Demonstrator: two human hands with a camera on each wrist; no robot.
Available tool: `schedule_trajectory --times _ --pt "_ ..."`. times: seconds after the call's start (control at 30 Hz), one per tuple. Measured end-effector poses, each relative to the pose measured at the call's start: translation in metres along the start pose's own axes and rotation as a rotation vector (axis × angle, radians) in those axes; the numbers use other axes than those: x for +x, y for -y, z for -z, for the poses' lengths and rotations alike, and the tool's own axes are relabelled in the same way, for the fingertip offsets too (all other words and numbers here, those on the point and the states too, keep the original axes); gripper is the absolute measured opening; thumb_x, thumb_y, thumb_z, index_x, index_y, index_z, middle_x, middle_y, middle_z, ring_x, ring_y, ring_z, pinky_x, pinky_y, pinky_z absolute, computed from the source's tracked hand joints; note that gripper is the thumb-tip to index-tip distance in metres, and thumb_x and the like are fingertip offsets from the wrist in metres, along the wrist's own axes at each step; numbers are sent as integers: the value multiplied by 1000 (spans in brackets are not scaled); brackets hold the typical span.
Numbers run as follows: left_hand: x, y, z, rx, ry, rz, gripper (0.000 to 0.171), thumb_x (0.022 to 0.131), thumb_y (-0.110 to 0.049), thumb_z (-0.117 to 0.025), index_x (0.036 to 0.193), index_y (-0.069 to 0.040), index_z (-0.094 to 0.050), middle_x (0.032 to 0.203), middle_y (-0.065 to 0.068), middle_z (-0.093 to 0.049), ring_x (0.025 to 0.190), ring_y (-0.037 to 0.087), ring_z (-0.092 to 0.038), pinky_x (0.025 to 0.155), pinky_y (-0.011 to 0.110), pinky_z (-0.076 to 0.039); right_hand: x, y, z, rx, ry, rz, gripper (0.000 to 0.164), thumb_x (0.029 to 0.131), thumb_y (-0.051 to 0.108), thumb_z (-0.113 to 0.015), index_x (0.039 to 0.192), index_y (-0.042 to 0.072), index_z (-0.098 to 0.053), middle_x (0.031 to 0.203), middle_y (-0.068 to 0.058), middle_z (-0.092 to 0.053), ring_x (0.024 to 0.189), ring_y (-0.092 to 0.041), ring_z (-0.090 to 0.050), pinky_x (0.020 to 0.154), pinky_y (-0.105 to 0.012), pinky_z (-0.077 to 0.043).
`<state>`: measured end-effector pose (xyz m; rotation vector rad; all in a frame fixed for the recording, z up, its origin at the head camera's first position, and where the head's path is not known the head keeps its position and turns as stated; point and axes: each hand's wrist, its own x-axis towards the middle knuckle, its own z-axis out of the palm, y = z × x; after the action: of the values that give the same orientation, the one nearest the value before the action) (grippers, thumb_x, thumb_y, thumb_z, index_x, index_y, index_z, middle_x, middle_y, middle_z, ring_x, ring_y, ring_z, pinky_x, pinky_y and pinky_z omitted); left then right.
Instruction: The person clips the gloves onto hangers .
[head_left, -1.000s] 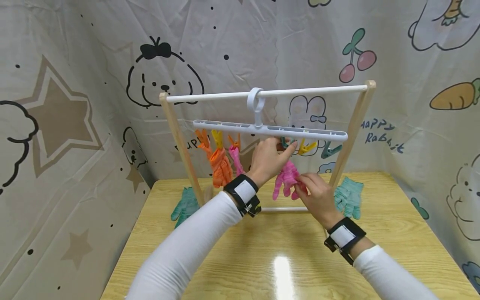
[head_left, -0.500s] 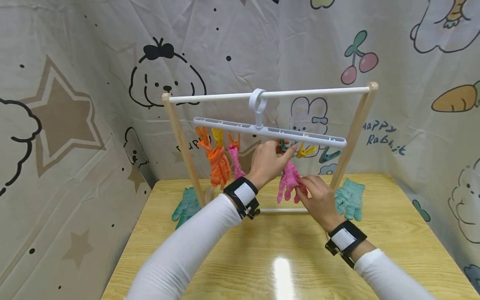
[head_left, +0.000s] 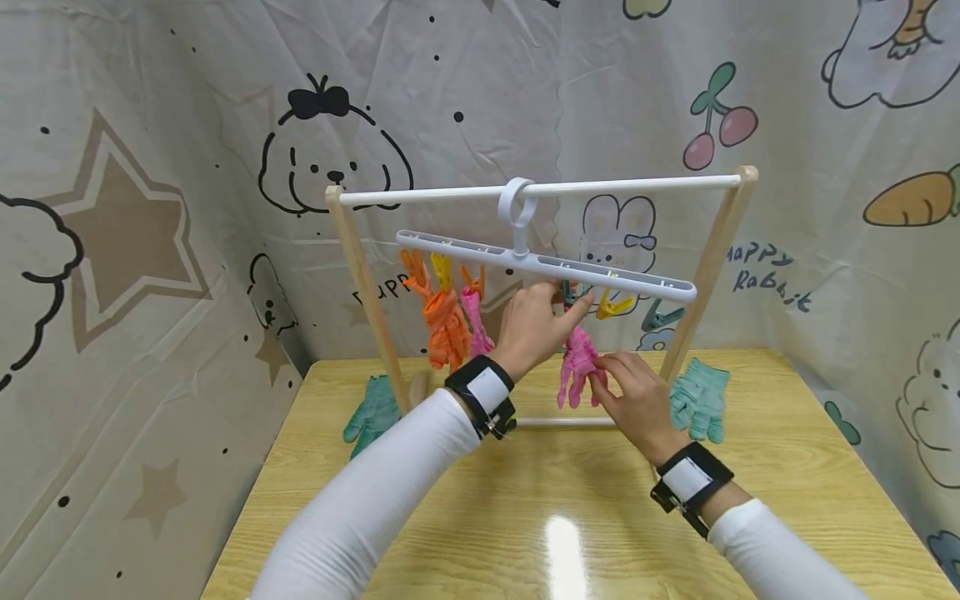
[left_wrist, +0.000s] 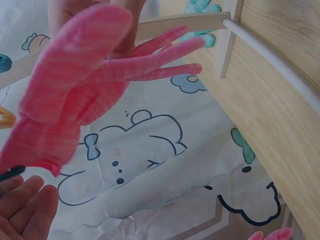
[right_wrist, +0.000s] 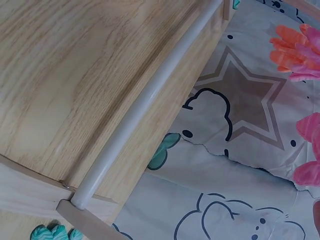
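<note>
Under the right half of a white hanger [head_left: 622, 275], my left hand [head_left: 534, 325] pinches a dark green clothespin [head_left: 567, 292]. From there a pink glove [head_left: 579, 354] hangs with its fingers down. My right hand [head_left: 636, 400] pinches the side of this glove between thumb and fingers. In the left wrist view the pink glove [left_wrist: 75, 75] fills the upper left, its cuff by the clothespin tip [left_wrist: 12, 173] and my left fingertips [left_wrist: 37, 200]. The right wrist view catches only a bit of pink glove [right_wrist: 312, 140] at its edge.
Orange gloves [head_left: 447, 325] and another pink glove [head_left: 474, 321] hang from clothespins at the hanger's left. A yellow clothespin [head_left: 615, 306] and a teal one [head_left: 662, 315] hang at right. A wooden frame [head_left: 708, 258] carries the hanger. Green gloves [head_left: 701, 400] lie on the table [head_left: 525, 517].
The hanger has tilted further, its right end lower, and shifted slightly right. The pink glove between my hands hangs straighter and a little lower. Both hands have kept their holds.
</note>
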<state>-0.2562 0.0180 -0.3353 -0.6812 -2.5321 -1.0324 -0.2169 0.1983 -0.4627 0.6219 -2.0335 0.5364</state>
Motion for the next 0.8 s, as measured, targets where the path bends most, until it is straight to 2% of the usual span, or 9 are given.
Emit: schedule_trajectory --times 0.1,0.17,0.23,0.3,0.47,0.6,0.8 --pt "-1 1 1 34 30 9 41 99 -50 -59 108 -12 -71 94 7 -77 63 13 -61 55 22 -45 0 1 0 0 -1 -6 27 74 3 -84 98 0 -71 92 -13 -71 84 -29 -69 72 -43 -60" --pt "-2 2 1 36 53 23 47 99 -52 -59 118 -11 -71 114 8 -77 83 18 -73 69 26 -56 -1 1 0 -2 3 -10 26 74 4 -84 97 0 -71 91 -12 -71 83 -29 -69 72 -44 -60" --pt "-3 3 1 19 69 36 52 98 -53 -59 127 -10 -69 126 9 -73 103 22 -75 82 32 -60 -1 1 -1 -3 4 -15 26 74 4 -84 97 0 -71 91 -12 -71 83 -28 -69 72 -43 -59" --pt "-3 5 1 -9 77 45 55 99 -53 -58 132 -10 -67 129 7 -71 112 23 -72 89 35 -60 -1 1 -1 -1 5 -16 26 75 4 -85 97 0 -71 91 -12 -72 83 -28 -70 71 -43 -59" --pt "-6 9 1 -76 89 38 54 101 -51 -55 136 -12 -64 134 6 -69 116 23 -71 93 37 -58 -1 -2 0 4 4 -16 26 76 4 -84 98 0 -71 92 -13 -72 83 -29 -70 72 -43 -59" --pt "-10 15 -2 -120 97 34 52 104 -49 -48 136 -12 -64 132 8 -70 115 23 -71 94 38 -58 -1 -3 2 -5 8 -15 23 79 7 -82 99 1 -71 92 -13 -72 83 -29 -70 72 -42 -59" --pt "-18 25 -6 -141 88 51 54 106 -51 -40 135 -13 -65 129 8 -72 115 22 -71 96 38 -57 2 -4 3 4 3 -4 21 80 8 -79 98 2 -71 91 -11 -72 80 -28 -70 68 -41 -58"
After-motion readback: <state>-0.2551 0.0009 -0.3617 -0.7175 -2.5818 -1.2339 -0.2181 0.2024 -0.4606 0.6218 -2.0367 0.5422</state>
